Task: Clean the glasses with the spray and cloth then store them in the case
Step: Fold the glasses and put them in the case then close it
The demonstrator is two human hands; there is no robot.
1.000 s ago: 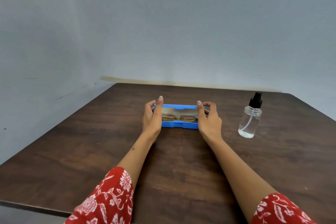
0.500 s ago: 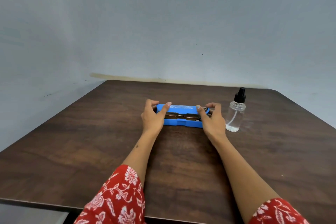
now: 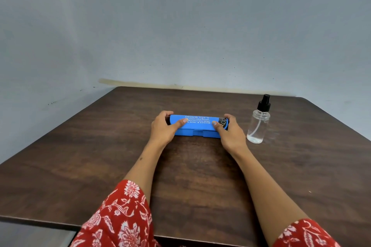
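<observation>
I see my left hand (image 3: 163, 129) and right hand (image 3: 230, 134) curled around opposite ends of the blue glasses case (image 3: 197, 126), thumbs pressing on its lid. The case lies flat at table (image 3: 80, 166) centre, its long axis running left to right between both hands, equally near each. I judge the lid closed. The spray bottle (image 3: 258, 124) stands just right.

Between the hands lies a bright blue case (image 3: 197, 126) with pale lettering and a black patch. Clear spray bottle (image 3: 258, 124), black top. Dark brown wood-grain table (image 3: 80, 166). Red sleeves (image 3: 120, 218), white floral print.
</observation>
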